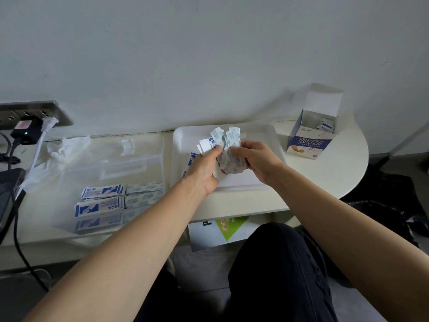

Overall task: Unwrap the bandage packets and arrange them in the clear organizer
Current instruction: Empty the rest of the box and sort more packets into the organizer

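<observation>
The person's lap (278,263) in dark trousers sits below the white tray (267,135). Over the tray, the left hand (204,168) grips torn wrappers (217,135) and the right hand (255,159) pinches fanned bandage strips (232,162). Left of the tray, the clear organizer (139,147) holds wrapped packets (99,198), seemingly along its near side. To the tray's right stands an open bandage box (311,140).
</observation>
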